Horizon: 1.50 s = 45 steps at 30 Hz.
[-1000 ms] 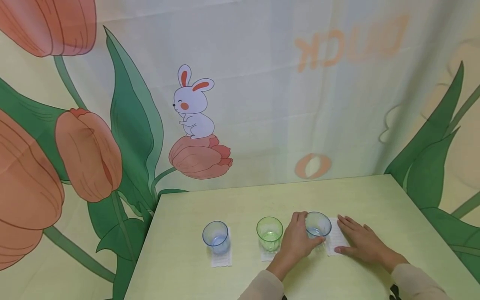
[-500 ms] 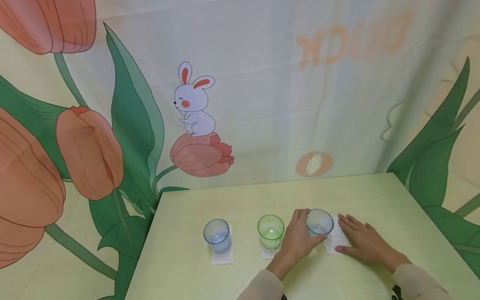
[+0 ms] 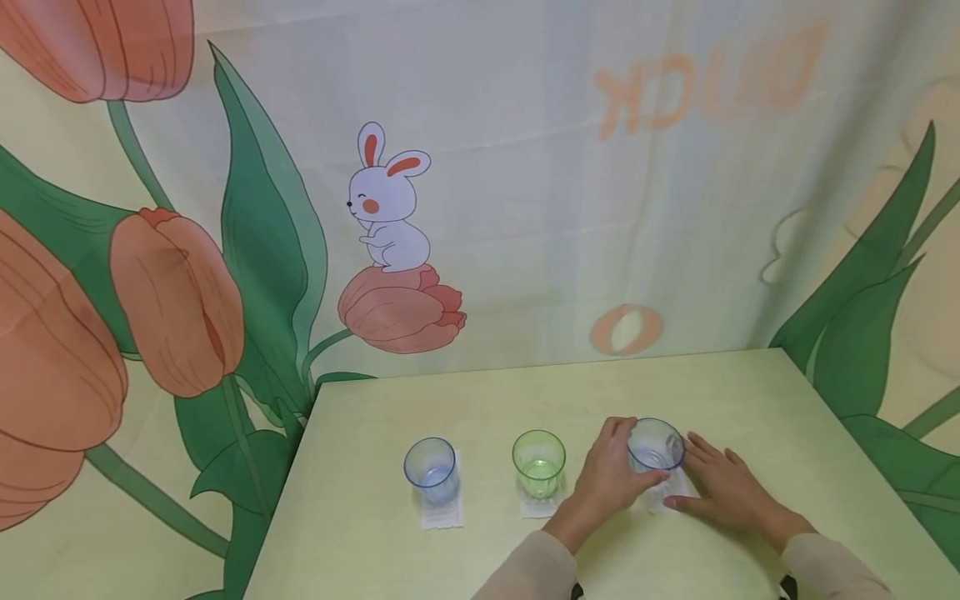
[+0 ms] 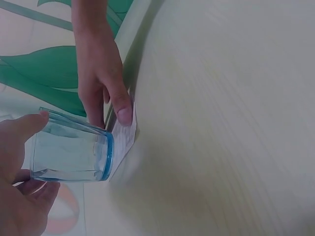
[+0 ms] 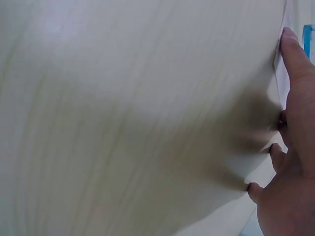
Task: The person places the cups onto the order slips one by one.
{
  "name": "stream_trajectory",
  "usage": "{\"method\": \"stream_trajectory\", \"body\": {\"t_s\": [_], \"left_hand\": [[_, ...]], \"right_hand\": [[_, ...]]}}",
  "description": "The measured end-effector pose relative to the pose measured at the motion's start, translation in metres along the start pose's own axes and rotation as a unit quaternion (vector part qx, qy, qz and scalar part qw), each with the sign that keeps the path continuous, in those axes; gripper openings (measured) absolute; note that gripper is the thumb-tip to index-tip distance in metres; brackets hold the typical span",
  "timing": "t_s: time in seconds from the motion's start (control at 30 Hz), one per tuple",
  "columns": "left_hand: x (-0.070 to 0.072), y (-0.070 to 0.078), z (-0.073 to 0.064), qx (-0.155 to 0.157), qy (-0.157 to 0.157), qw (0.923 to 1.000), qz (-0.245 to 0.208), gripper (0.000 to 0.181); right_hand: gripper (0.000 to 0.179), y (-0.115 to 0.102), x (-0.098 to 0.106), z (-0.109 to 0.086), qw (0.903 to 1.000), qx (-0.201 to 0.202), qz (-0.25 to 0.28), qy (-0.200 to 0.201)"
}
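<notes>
My left hand (image 3: 611,471) grips a clear blue-tinted glass (image 3: 656,446) round its side, thumb in front and fingers behind. The glass stands upright, overlapping a white printed paper slip (image 3: 677,493). In the left wrist view the thick blue base of the tumbler (image 4: 107,156) is right at the paper (image 4: 125,135). My right hand (image 3: 727,487) lies with fingers extended at the slip's right side, close by the glass. In the right wrist view the thumb of that hand (image 5: 300,157) touches the paper's edge, and its other fingertips meet the tabletop.
To the left a green glass (image 3: 538,467) and another blue glass (image 3: 432,473) stand in a row, each on a white slip. The pale table (image 3: 450,567) ends at a curtain (image 3: 510,208) printed with tulips and a rabbit.
My left hand has moved the glass to the right, over the paper slip. The right hand stays beside the slip, with little movement.
</notes>
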<state>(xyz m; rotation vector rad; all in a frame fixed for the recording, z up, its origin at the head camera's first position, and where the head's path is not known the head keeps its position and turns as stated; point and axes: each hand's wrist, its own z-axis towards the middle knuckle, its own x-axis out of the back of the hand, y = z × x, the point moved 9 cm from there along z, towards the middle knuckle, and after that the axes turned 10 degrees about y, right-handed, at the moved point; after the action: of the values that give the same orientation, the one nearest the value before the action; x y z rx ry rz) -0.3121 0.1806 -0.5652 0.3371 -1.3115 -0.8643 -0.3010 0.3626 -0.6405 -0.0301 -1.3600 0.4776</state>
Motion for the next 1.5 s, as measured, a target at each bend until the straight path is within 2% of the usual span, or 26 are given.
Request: {"method": "stream_trajectory", "body": {"t_s": [0.47, 0.97, 1.23, 1.5], "left_hand": [[-0.021, 0.01, 0.007, -0.009, -0.013, 0.9999, 0.004, 0.084], [-0.027, 0.01, 0.006, 0.016, -0.011, 0.9998, 0.003, 0.083], [-0.03, 0.013, 0.004, 0.016, -0.01, 0.9998, 0.008, 0.084], [-0.032, 0.012, 0.005, 0.011, -0.008, 0.9999, 0.004, 0.086]], "right_hand": [[0.101, 0.001, 0.001, -0.002, 0.9991, -0.004, 0.034, 0.024], [0.102, 0.004, 0.002, -0.002, 0.9984, -0.013, 0.046, 0.028], [0.106, 0.004, 0.003, -0.002, 0.9982, -0.018, 0.053, 0.022], [0.104, 0.006, 0.003, -0.002, 0.997, -0.022, 0.066, 0.034]]}}
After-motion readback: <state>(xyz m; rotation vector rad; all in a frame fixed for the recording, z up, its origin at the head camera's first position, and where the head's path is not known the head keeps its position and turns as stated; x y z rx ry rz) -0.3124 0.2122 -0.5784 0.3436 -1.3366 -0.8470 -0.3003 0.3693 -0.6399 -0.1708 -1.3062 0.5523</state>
